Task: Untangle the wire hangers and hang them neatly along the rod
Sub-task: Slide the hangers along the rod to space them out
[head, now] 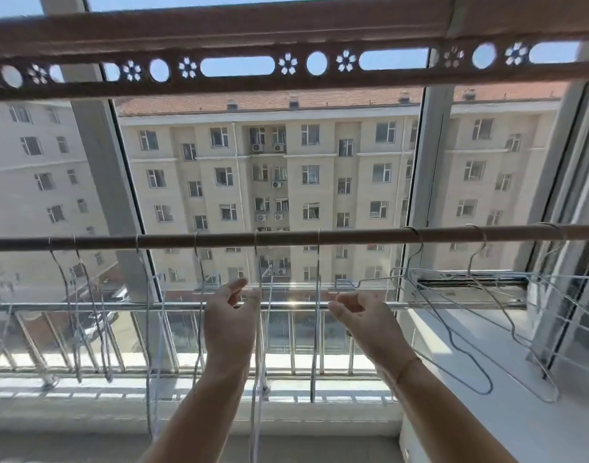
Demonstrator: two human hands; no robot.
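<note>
Both hands raised just below the rod (286,237): my left hand (231,317) half-open, fingertips at a hanger wire (260,295), grip unclear; my right hand (360,315) loosely open, empty. Wire hangers (453,295) right of my right hand look interlocked. Risk: pulling one drags neighbours off.

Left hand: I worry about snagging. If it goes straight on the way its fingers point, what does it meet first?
Probably the wire hanger beside its fingertips, then the rod; depth is unclear.

Open gap on rod (286,236) between hanger (318,295) and hanger (416,262); crossed hangers (507,315) crowd the right, evenly spaced ones the left.
</note>
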